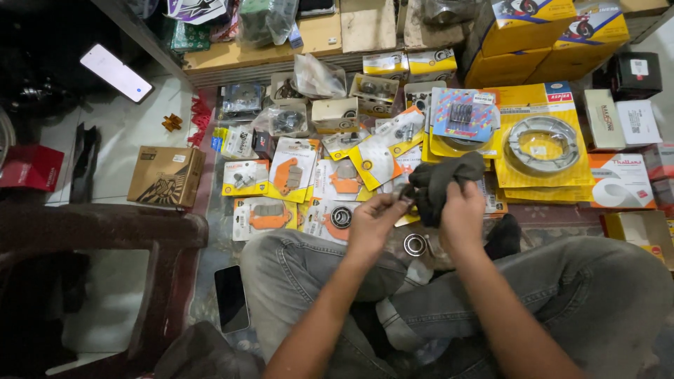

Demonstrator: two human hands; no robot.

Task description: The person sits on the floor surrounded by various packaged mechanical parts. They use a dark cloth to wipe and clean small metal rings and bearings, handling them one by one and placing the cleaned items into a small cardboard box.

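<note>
Wiping is the step in hand, by the look of it: a small metal part (406, 198), probably a bearing though too small to tell for sure, is pinched at the fingertips of the left hand (372, 219), and the right hand (461, 210) presses a dark grey rag (444, 181) against it. Both hands are raised over the crossed legs in grey jeans (604, 281), in front of the spread of packaged spares.

The left hand is nearly closed, thumb and fingers drawn together on the part. The right hand is curled shut around a bunch of the rag, whose loose end stands up above the knuckles.

A finished rub would call for the left fingers to turn the part so the cloth meets a fresh face, with a light pinch so that it does not slip out.

Just below the hands a second ball bearing (415, 244) lies on the floor between the knees. A packaged bearing (341, 217) and orange brake pads in a blister card (268, 216) lie to the left, a brake shoe set on a yellow card (540, 146) lies to the upper right, and a black phone (231, 298) lies beside the left knee.
</note>
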